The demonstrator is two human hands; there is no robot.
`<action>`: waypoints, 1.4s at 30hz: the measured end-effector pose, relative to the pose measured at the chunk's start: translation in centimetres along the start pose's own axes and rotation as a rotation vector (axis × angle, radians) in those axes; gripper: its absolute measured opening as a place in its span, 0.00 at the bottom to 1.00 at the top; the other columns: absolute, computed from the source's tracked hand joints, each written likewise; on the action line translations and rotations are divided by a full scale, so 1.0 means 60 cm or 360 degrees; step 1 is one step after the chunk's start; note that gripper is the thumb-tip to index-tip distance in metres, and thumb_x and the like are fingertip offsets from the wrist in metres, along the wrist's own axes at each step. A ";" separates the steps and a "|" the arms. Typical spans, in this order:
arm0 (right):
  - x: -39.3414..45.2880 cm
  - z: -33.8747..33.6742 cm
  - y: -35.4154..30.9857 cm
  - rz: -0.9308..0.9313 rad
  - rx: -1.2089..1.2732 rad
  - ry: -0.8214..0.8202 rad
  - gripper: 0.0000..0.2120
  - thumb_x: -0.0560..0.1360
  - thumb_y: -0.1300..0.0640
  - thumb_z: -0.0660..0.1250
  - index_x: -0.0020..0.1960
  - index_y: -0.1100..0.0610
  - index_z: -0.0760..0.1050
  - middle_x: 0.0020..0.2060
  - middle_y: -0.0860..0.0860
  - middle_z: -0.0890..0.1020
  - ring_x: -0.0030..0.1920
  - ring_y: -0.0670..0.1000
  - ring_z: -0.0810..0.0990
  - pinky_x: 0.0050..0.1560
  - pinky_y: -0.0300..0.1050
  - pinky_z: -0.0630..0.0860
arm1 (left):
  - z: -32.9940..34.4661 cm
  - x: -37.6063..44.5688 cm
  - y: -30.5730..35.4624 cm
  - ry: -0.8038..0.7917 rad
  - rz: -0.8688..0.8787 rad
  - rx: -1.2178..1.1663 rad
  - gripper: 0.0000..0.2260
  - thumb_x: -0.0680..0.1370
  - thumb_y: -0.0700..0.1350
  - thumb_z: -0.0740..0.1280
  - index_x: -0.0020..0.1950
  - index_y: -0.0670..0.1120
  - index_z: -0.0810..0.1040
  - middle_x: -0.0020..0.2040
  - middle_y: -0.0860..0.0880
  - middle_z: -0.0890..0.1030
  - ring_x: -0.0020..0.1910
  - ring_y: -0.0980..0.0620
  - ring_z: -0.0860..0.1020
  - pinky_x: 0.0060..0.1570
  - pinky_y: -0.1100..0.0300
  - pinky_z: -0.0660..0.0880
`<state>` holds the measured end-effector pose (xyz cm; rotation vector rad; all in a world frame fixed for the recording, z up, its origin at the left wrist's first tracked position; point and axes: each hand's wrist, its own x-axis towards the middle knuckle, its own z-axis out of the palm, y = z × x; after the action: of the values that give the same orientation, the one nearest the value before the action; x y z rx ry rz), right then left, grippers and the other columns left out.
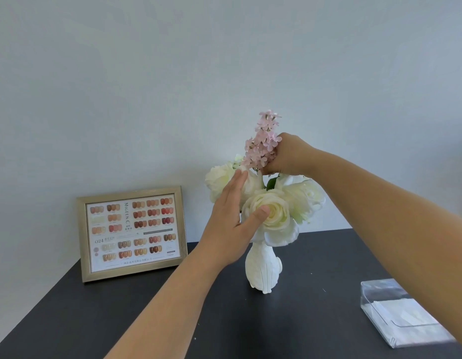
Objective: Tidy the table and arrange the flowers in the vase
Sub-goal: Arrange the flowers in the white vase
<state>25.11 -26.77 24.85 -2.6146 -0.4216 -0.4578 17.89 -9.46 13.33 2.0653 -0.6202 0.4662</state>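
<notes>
At the far left I see a framed nail-colour chart (pixel 132 233) propped upright near the wall at the back of the dark counter (pixel 100 314), out of the way of the work, I'd say, so it reads as already tidied. Next comes my left hand (pixel 231 224) — fingers flat and spread, gripping nothing, its palm and thumb resting against the white roses (pixel 270 211), which I take as a way to part the blooms and steady the bunch. The roses stand in a white ribbed vase (pixel 263 268) near the counter's middle. Above them my right hand (pixel 286 155) is clenched around a pink blossom sprig (pixel 262 143) — held upright over the bunch, probably so its stem can drop between the roses. Far right, a clear plastic box (pixel 400 314) lies flat, well apart.
</notes>
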 end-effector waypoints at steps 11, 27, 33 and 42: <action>-0.094 -0.019 0.045 0.0202 0.0737 0.0261 0.38 0.66 0.43 0.76 0.73 0.44 0.64 0.57 0.40 0.76 0.53 0.43 0.78 0.45 0.42 0.73 | -0.006 -0.032 0.000 0.0166 0.0493 0.0486 0.34 0.74 0.66 0.67 0.76 0.67 0.55 0.80 0.60 0.52 0.80 0.53 0.47 0.73 0.46 0.52; -0.175 0.020 0.093 -0.0097 0.1092 -0.0137 0.23 0.67 0.61 0.78 0.58 0.45 0.79 0.51 0.47 0.83 0.48 0.49 0.84 0.45 0.42 0.81 | -0.005 0.022 0.009 0.0132 0.0540 0.1082 0.22 0.78 0.64 0.59 0.71 0.60 0.71 0.57 0.56 0.82 0.73 0.41 0.64 0.69 0.35 0.57; -0.171 0.021 0.102 -0.0054 0.1079 -0.0120 0.18 0.70 0.62 0.76 0.54 0.44 0.81 0.46 0.46 0.85 0.46 0.48 0.84 0.43 0.40 0.79 | 0.003 0.025 0.007 0.0148 0.0539 0.1103 0.22 0.78 0.62 0.58 0.66 0.54 0.76 0.50 0.54 0.85 0.69 0.38 0.67 0.67 0.35 0.60; -0.174 0.019 0.102 -0.0051 0.1103 -0.0170 0.20 0.71 0.64 0.74 0.56 0.44 0.81 0.49 0.48 0.85 0.49 0.50 0.83 0.48 0.41 0.80 | -0.023 0.022 -0.007 0.0174 0.0549 0.0637 0.20 0.76 0.66 0.58 0.64 0.60 0.74 0.60 0.62 0.74 0.68 0.54 0.63 0.68 0.49 0.57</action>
<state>18.24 -33.70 17.61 -1.9637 -0.5425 -0.1385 19.05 -8.44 14.50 2.2902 -0.8780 0.9617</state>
